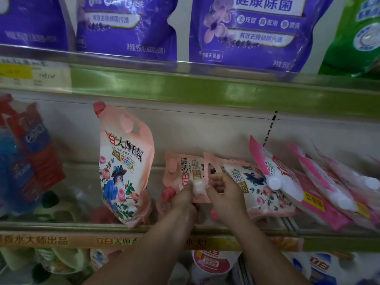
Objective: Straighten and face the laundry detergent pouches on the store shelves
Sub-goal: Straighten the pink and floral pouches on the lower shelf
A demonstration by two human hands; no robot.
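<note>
Above the middle shelf [185, 228]: three purple pouches [246, 33] and one green pouch [353, 38] in a row. Left of the standing peach pouch [123, 167]: red-and-blue pouches [30, 153], leaning, number unclear. Right of it: two toppled peach pouches, then a slumped stack of pink pouches [308, 188] overlapping them. Nearer toppled pouch [191, 175] pinched by left hand [183, 197]; farther one [253, 186] gripped by right hand [224, 190], fingers [218, 178] curled over its edge.

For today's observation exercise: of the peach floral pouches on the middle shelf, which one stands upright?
The left pouch, standing alone with its red cap on top. The two others lie on their sides at the person's hands.
</note>
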